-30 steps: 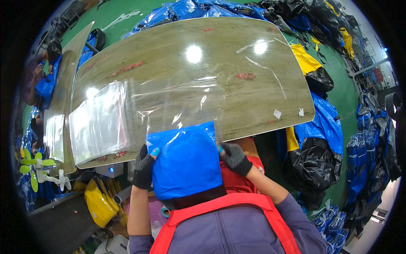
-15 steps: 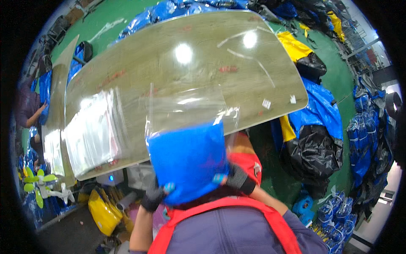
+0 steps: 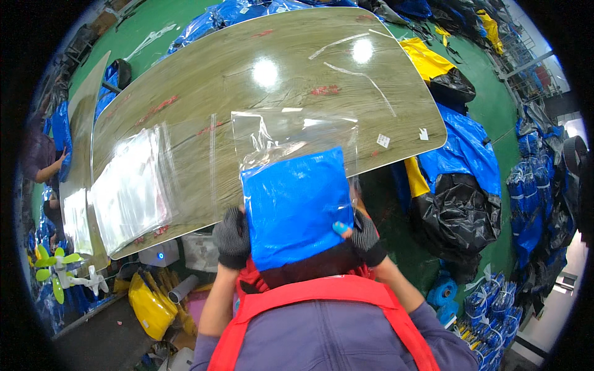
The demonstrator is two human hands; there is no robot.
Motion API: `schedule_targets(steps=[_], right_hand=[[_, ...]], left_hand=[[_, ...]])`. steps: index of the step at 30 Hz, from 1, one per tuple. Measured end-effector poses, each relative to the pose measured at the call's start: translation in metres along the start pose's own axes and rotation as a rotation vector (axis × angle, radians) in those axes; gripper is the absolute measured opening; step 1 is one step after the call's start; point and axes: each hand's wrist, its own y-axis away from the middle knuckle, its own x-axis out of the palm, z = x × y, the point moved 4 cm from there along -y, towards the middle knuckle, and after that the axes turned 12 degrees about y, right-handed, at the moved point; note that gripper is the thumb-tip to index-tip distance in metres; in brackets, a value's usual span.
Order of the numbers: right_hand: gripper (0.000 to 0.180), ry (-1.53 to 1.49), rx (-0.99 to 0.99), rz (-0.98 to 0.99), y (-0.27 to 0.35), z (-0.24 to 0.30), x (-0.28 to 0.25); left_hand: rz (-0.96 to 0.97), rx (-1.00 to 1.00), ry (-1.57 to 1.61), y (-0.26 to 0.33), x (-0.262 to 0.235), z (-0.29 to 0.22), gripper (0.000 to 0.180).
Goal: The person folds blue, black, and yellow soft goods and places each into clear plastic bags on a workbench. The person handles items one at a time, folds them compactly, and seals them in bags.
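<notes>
The square blue woven-plastic packet with a black lower band [image 3: 300,207] appears across the near edge of the long wood-grain table [image 3: 204,80]; whether it touches the table I cannot tell. A clear, glossy plastic bag [image 3: 294,127] reaches past the packet's top, over the table, and seems to surround the packet, though its mouth is hard to trace. The right hand in a dark grey ribbed glove [image 3: 366,238] grasps the packet's right side, blue-tipped thumb on the front face, probably so it does not slip. The left hand in a matching glove [image 3: 232,238] lies along the left side, likely steadying it; I cannot tell whether it grips. A flat stack of clear plastic bags [image 3: 133,179] lies on the table's left part, perhaps for easy reach
</notes>
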Motion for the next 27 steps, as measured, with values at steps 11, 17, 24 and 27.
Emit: schedule_targets(steps=[11, 17, 24, 27], right_hand=[[0.064, 0.175, -0.016, 0.182, -0.042, 0.017, -0.026], [0.088, -0.192, -0.019, 0.201, 0.006, -0.001, 0.023], [0.096, -0.003, -0.083, 0.199, 0.037, -0.001, 0.011], [0.085, -0.079, -0.008, 0.325, 0.022, -0.004, 0.018]], left_hand=[[0.135, -0.356, 0.972, -0.031, -0.004, 0.008, 0.047], [0.484, -0.524, 0.795, 0.001, 0.003, -0.026, 0.089], [0.189, -0.579, 0.938, 0.067, -0.002, -0.020, 0.091], [0.175, -0.680, 0.788, 0.060, 0.020, -0.002, 0.084]])
